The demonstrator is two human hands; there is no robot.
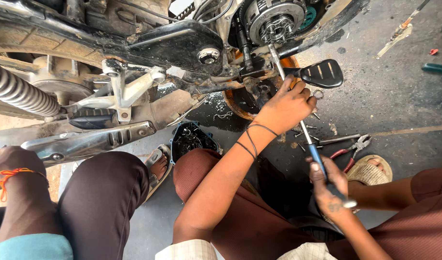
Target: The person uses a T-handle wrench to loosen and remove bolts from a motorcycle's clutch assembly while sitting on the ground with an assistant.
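Hands at an opened motorcycle engine: a long screwdriver (pixel 303 127) is steadied by the closed left hand (pixel 286 106) and gripped at its handle by the right hand (pixel 329 185). Its tip, beside the clutch (pixel 275 21), could slip and gouge metal.

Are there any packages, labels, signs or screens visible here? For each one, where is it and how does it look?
None: no package, label, sign or screen shows.
Only a motorcycle's open clutch, a long blue-handled tool held by the left hand and right hand, red-handled pliers and a green-handled tool on the grey floor.
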